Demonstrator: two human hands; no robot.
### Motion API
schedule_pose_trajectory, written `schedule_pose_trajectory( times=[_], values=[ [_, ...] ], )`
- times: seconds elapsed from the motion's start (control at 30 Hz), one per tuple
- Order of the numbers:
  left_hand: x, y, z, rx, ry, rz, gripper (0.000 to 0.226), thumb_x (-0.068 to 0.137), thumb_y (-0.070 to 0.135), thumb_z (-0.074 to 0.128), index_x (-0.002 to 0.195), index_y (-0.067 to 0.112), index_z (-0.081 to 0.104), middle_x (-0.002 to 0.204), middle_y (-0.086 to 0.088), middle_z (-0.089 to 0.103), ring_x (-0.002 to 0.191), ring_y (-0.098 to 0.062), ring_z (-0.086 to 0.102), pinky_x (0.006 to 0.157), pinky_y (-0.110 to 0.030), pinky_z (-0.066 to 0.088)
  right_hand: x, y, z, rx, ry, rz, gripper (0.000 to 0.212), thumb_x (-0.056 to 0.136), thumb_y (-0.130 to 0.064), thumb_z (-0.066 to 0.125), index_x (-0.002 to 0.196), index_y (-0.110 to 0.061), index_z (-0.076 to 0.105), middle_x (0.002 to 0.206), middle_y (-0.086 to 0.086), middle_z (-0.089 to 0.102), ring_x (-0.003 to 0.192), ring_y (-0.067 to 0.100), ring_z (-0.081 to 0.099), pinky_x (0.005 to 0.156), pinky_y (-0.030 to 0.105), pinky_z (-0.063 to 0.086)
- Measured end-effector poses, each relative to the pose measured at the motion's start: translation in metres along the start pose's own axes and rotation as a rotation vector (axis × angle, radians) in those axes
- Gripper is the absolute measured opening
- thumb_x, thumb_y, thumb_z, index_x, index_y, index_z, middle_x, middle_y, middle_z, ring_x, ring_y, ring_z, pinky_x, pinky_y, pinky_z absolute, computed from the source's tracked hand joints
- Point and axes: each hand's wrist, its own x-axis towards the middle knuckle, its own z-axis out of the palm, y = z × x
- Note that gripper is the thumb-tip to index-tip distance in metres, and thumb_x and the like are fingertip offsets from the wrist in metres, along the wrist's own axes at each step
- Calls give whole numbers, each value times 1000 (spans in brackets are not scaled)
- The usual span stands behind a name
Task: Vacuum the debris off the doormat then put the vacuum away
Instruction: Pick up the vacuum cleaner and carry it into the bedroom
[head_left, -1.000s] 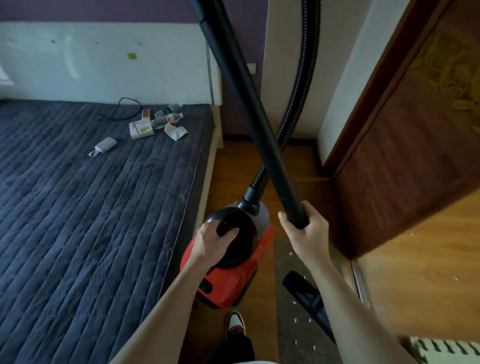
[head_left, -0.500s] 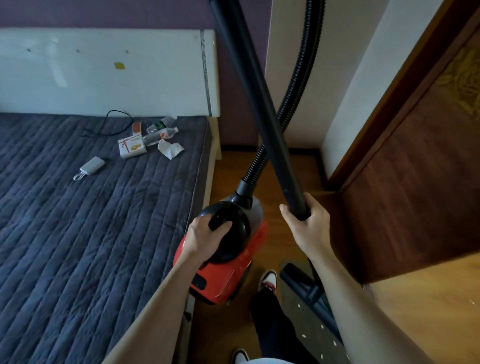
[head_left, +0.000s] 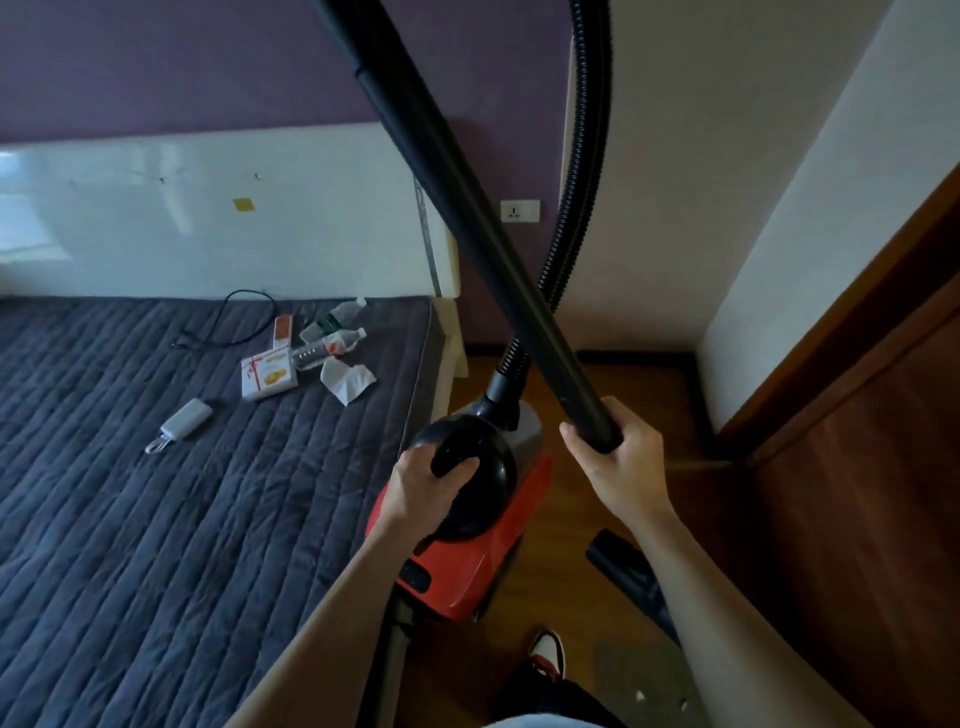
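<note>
Head view: the only view.
Left hand (head_left: 434, 486): wrapped round the black handle on the vacuum (head_left: 467, 540), holding the red body up beside the bed (head_left: 208, 493) edge.
Right hand (head_left: 621, 460): closed tight on the black tube (head_left: 467, 202).
Doormat (head_left: 644, 680): only a corner shows at the bottom, with a few white crumbs left on it.
What changed: the person has walked on, so the mat has slid nearly out of sight and a wall plug (head_left: 520, 211) has come into view.
What it means: probably carrying the vacuum away, though some crumbs remain.
</note>
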Motion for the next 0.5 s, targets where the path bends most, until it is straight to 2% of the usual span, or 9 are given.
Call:
schedule_pose_trajectory(
  times=[0.17, 0.37, 0.5],
  values=[
    [76, 39, 12, -22, 32, 5, 36, 86, 23, 73, 55, 24, 55, 48, 6, 54, 36, -4, 48, 41, -21, 33, 83, 20, -11, -5, 22, 1, 12, 89, -18, 75, 85, -15, 64, 58, -2, 53, 48, 16, 53, 46, 22, 43],
    [146, 68, 30, -31, 10, 18, 36, 86, 24, 74, 55, 24, 55, 49, 5, 55, 39, -7, 48, 40, -20, 33, 153, 38, -20, 17, 59, -1, 9, 89, -18, 74, 89, -15, 66, 59, -3, 53, 49, 16, 53, 48, 18, 43],
    [195, 80, 45, -32, -4, -8, 35, 84, 26, 74, 55, 21, 57, 49, 3, 55, 40, -12, 49, 41, -27, 35, 191, 61, -24, -7, 107, 33, 13, 90, -19, 75, 83, -16, 63, 58, -3, 53, 49, 16, 53, 48, 18, 43]
  ],
)
